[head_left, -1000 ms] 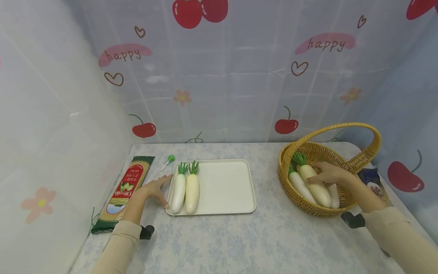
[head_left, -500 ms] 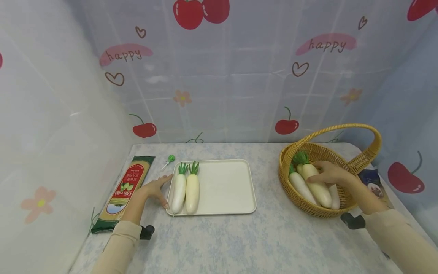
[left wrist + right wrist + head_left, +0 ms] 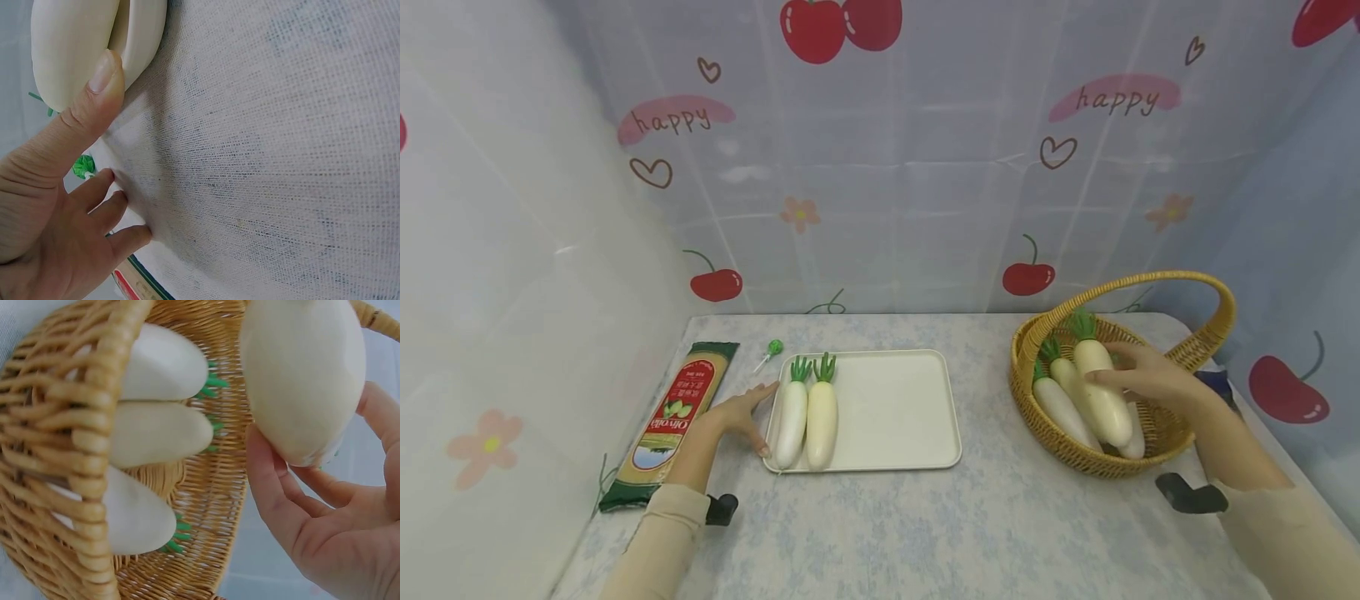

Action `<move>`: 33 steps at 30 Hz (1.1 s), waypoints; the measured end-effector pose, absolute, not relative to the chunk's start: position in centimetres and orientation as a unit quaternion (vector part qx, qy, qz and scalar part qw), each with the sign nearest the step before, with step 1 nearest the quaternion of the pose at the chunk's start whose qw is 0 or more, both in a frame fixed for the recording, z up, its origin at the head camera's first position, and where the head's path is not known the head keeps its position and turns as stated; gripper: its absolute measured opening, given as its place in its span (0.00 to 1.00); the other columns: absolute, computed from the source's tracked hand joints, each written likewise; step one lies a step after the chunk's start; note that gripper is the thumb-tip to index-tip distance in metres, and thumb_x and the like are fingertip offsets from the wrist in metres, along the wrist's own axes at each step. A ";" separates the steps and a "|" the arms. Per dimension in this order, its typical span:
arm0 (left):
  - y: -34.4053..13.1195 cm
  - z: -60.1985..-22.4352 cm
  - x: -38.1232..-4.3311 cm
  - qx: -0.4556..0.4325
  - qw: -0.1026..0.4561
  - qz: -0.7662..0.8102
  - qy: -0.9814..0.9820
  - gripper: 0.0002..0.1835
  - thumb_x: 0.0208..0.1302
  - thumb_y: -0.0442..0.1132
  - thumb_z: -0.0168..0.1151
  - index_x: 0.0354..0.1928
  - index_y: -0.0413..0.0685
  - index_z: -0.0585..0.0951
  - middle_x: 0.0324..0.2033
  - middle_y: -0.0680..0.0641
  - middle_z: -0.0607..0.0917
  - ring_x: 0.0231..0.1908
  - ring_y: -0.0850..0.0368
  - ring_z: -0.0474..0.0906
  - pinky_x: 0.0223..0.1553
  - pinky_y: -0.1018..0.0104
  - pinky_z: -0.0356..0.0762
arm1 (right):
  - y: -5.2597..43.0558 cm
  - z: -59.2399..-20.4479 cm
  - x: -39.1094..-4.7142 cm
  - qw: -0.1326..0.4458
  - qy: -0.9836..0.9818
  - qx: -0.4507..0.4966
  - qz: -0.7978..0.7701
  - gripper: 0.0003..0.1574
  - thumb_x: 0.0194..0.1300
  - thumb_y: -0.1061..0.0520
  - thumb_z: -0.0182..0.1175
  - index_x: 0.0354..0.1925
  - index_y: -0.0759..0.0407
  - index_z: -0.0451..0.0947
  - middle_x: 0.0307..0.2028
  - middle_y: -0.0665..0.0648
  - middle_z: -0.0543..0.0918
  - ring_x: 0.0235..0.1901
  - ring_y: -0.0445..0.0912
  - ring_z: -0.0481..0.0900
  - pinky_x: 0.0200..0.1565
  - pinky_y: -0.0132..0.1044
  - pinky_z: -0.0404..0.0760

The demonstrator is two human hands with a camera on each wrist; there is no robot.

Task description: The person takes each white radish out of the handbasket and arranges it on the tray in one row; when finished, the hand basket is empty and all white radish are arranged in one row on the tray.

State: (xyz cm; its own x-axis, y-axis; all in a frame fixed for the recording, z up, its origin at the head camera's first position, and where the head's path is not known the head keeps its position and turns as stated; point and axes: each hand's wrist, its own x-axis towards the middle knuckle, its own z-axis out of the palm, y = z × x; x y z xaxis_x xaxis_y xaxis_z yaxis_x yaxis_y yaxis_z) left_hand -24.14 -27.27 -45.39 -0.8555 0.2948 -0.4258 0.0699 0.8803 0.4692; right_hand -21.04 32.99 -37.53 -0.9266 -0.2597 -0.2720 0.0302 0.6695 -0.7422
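My right hand grips a white radish with green leaves, thumb on one side and fingers on the other. In the right wrist view this radish hangs over the wicker basket's opening, apart from three other radishes lying inside. The wicker basket has a tall arched handle. At the left end of a white tray, my left hand lies with fingers spread and thumb at the rim. Two radishes, a whiter one and a creamier one, lie side by side on the tray, leaves pointing away.
A long pack of pasta lies left of my left hand. A green lollipop is behind the tray. A dark blue package shows partly behind the basket. A printed curtain hangs along the table's far edge.
My right hand has lifted the radish up from the others in the basket and slightly to the right, uncovering another radish beneath. My left hand has stayed still beside the tray.
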 end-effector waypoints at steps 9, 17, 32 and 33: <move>-27.5 -45.7 -24.3 0.104 0.247 0.224 0.937 0.66 0.30 0.41 0.82 0.72 0.41 0.50 0.69 0.27 0.47 0.67 0.26 0.42 0.63 0.32 0.47 | 32.8 -37.5 -19.3 0.161 0.884 -0.055 -0.435 0.51 0.68 0.47 0.54 0.70 0.74 0.39 0.60 0.82 0.61 0.53 0.63 0.73 0.45 0.48 0.81; -27.6 -45.8 -24.3 0.111 0.241 0.221 0.938 0.66 0.29 0.40 0.82 0.72 0.41 0.51 0.69 0.27 0.47 0.67 0.25 0.44 0.63 0.32 0.49 | 32.6 -38.1 -17.4 0.144 0.874 -0.032 -0.464 0.51 0.70 0.47 0.52 0.71 0.73 0.36 0.62 0.83 0.57 0.55 0.67 0.71 0.47 0.50 0.80; -27.6 -46.0 -24.5 0.109 0.245 0.220 0.938 0.66 0.29 0.40 0.83 0.72 0.41 0.51 0.69 0.27 0.48 0.67 0.26 0.44 0.63 0.33 0.49 | 31.6 -39.7 -14.9 0.125 0.843 -0.012 -0.523 0.49 0.70 0.49 0.50 0.71 0.73 0.34 0.61 0.83 0.57 0.50 0.57 0.77 0.49 0.55 0.77; -27.6 -46.0 -24.5 0.110 0.244 0.221 0.938 0.66 0.29 0.40 0.83 0.72 0.41 0.51 0.69 0.27 0.48 0.67 0.26 0.44 0.63 0.33 0.49 | 31.5 -39.7 -14.8 0.123 0.841 -0.010 -0.527 0.49 0.70 0.50 0.50 0.71 0.73 0.34 0.61 0.83 0.59 0.48 0.51 0.78 0.50 0.55 0.77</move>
